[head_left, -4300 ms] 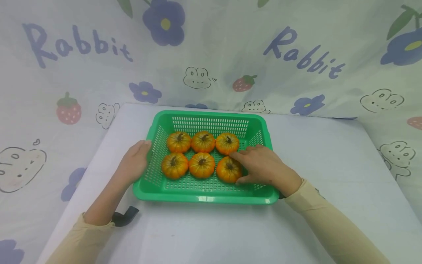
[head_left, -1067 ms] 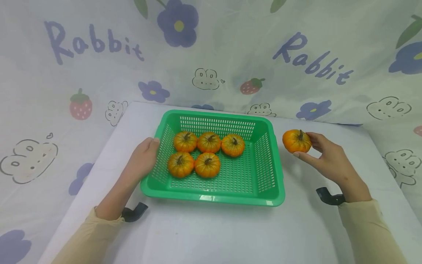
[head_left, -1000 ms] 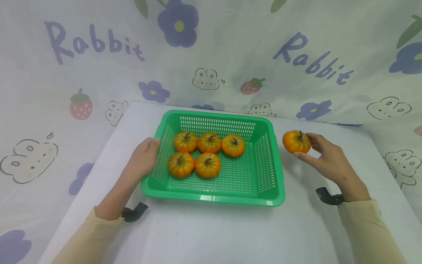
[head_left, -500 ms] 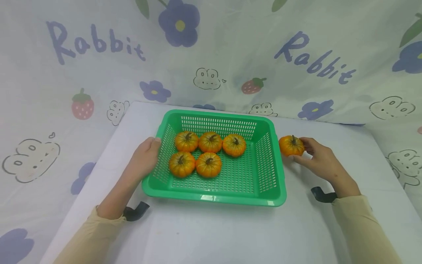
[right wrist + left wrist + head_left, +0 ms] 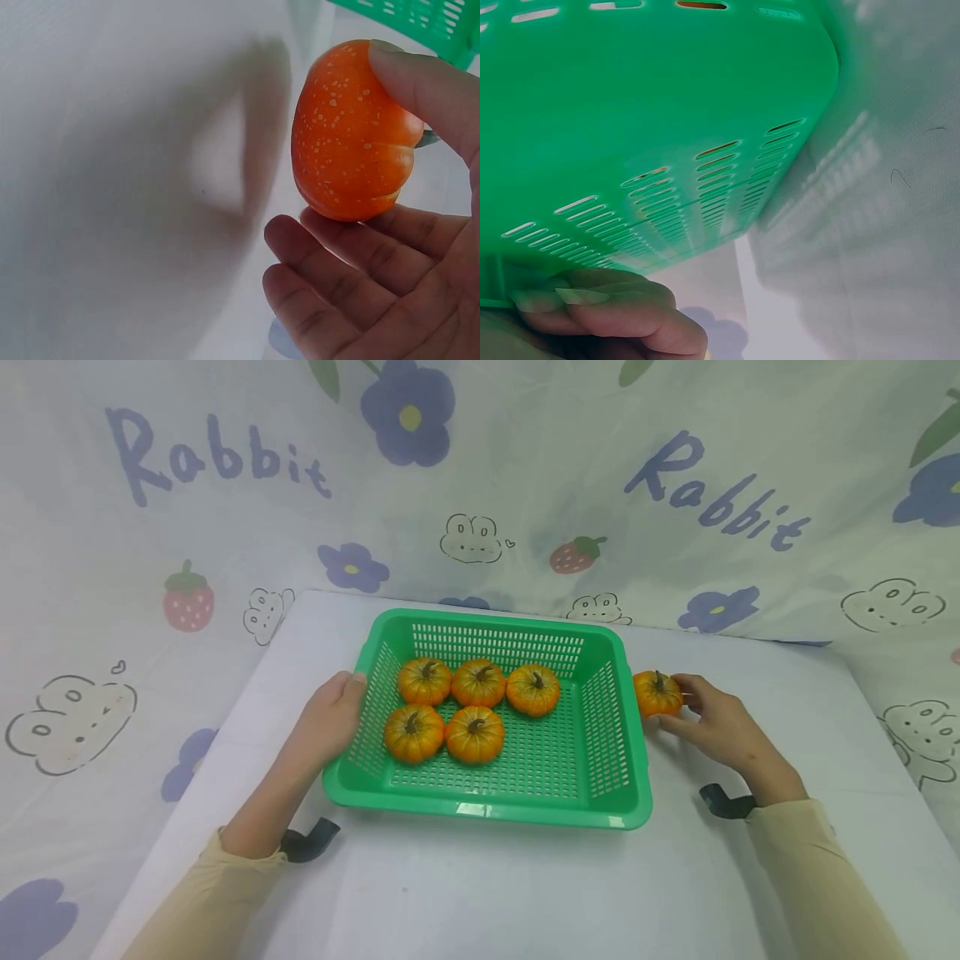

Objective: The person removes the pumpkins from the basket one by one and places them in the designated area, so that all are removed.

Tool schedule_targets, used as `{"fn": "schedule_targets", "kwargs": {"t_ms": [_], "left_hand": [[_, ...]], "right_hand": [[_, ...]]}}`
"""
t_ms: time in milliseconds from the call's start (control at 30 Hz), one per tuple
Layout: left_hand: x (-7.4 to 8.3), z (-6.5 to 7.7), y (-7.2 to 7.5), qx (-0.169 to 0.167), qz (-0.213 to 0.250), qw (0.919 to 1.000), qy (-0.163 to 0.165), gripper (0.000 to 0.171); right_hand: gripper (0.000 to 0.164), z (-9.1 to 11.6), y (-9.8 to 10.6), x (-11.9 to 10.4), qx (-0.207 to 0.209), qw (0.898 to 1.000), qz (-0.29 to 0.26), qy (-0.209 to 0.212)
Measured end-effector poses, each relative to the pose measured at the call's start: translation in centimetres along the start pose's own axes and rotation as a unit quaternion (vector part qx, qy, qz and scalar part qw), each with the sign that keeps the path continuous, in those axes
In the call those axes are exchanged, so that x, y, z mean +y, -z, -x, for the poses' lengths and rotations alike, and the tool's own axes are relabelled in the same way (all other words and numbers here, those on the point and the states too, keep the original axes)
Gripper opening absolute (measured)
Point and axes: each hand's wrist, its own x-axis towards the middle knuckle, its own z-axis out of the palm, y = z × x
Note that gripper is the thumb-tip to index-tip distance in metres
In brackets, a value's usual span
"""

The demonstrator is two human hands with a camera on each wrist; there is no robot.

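My left hand [image 5: 330, 714] grips the left rim of a green plastic basket [image 5: 480, 810], its fingers [image 5: 630, 304] curled under the edge in the left wrist view. My right hand [image 5: 716, 722] holds a small orange pumpkin [image 5: 658, 695] just outside the basket's right side. The thumb lies on one side of the pumpkin [image 5: 352, 135] and fingertips touch the other, as the right wrist view shows. The basket's rim partly hides this pumpkin in the head view. Several similar pumpkins sit inside the basket, among them one at the back right [image 5: 533, 689] and one in front [image 5: 475, 735].
The basket stands on a white-covered table [image 5: 480, 902]. Behind it hangs a white cloth [image 5: 525, 460] printed with rabbits, flowers and strawberries. A black curved piece [image 5: 727, 802] sticks out at my right wrist, and another black piece [image 5: 311, 841] at the left.
My right hand took the front-right pumpkin out of the basket to the right of it, then brought it lower and back left, close to the basket's side. My left hand stays on the rim.
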Motion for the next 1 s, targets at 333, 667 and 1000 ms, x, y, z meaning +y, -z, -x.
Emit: {"fn": "schedule_targets", "kwargs": {"t_ms": [333, 667, 1000], "left_hand": [[0.04, 0.04, -0.03, -0.002, 0.004, 1.0, 0.002, 0.059], [0.26, 0.19, 0.07, 0.001, -0.004, 1.0, -0.005, 0.059], [0.19, 0.16, 0.06, -0.001, -0.002, 1.0, -0.009, 0.058]], "right_hand": [[0.089, -0.25, -0.57, 0.19, -0.007, 1.0, -0.007, 0.003], [0.089, -0.4, -0.69, -0.28, -0.011, 1.0, -0.01, 0.009], [0.093, -0.45, -0.84, 0.02, -0.013, 1.0, -0.007, 0.007]]}}
